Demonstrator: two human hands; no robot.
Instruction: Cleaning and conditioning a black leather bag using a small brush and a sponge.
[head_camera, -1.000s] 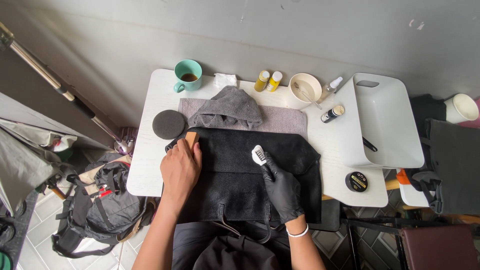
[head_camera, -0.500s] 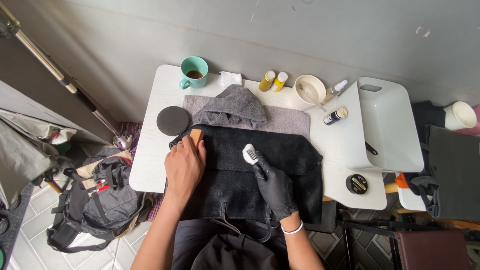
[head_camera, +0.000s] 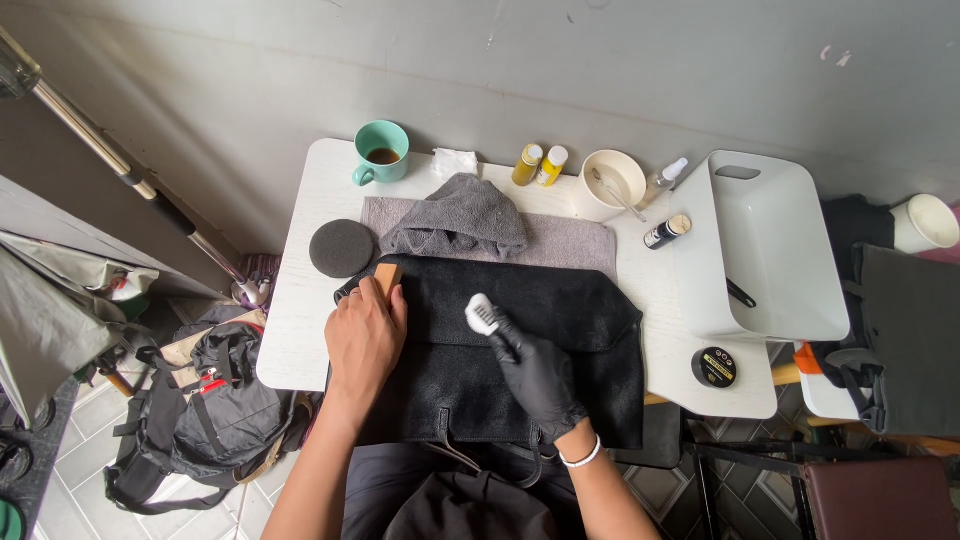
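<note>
The black suede bag (head_camera: 520, 350) lies flat on the white table (head_camera: 300, 330), right under both hands and partly over a grey towel (head_camera: 470, 225). The bare left hand (head_camera: 365, 335) presses down flat on the bag's left edge, fingers spread over the material and touching a small tan block (head_camera: 387, 276) at its fingertips; I cannot tell whether it grips that block or only rests against it. The gloved right hand (head_camera: 535, 370) is closed around a small brush (head_camera: 481, 313), whose pale bristle head meets the suede just ahead of its knuckles, near the middle of the bag. To my eye the brushing goes best with short, light strokes in one direction, while the left hand keeps the panel taut so it does not bunch. A round dark sponge (head_camera: 341, 247) sits just beyond the left hand, and a teal mug (head_camera: 381, 152) farther off; it seems wise to keep the elbow clear of that.
</note>
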